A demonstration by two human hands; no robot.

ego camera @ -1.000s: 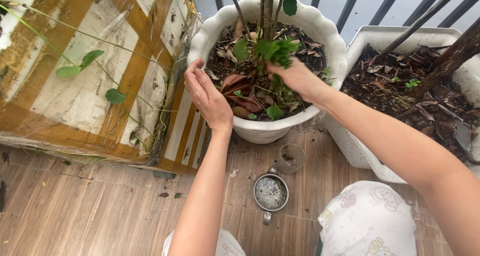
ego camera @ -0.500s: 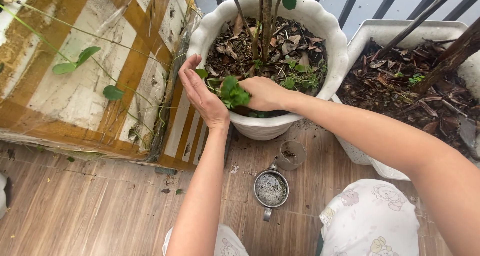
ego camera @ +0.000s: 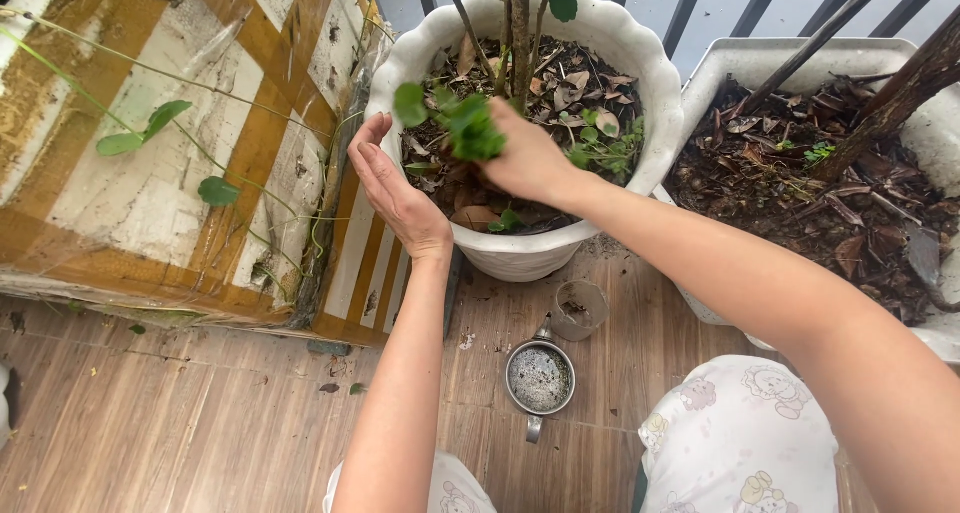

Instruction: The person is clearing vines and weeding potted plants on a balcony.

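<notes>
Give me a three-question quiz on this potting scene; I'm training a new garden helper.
1. True or false: the right hand grips green leaves over the round white pot.
2. What is the left hand holding?
3. What stands on the floor nearest the metal cup: A a clear plastic cup, B a trowel, C a bucket?

Key: 1 true; 2 nothing, it is open beside the pot's rim; 3 A.

A round pot (ego camera: 640,188) is set on the plank floor (ego camera: 180,443), with a wrapped box (ego camera: 150,173) to its left and a rectangular planter (ego camera: 790,58) to its right. A small cup (ego camera: 580,310) and a metal mug (ego camera: 539,379) are placed before the pot. Railing bars (ego camera: 690,8) are seen behind both planters.
</notes>
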